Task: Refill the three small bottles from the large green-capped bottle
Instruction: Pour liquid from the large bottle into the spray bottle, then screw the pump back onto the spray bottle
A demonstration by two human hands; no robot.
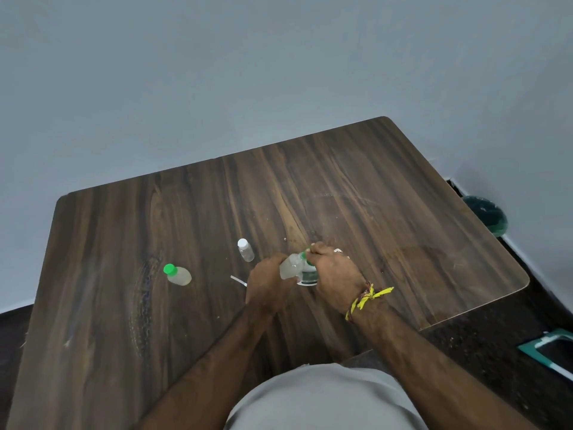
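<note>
My left hand [266, 285] grips a translucent bottle [290, 266] tilted over the middle of the wooden table [387, 212]. Its neck points up and to the right, where the fingers of my right hand [336, 271] pinch its green cap [304, 255]. Just under those fingers stands a small container with a green and white label [308, 277], partly hidden by both hands. A small clear bottle with a white cap [246, 249] stands just behind my left hand. A translucent bottle with a green cap [178, 274] stands apart on the left.
A thin white strip [238, 280] lies on the table left of my left hand. A green bin [490, 215] stands on the floor past the table's right edge, and a teal-framed object [548, 347] lies at the lower right. A grey wall is behind the table.
</note>
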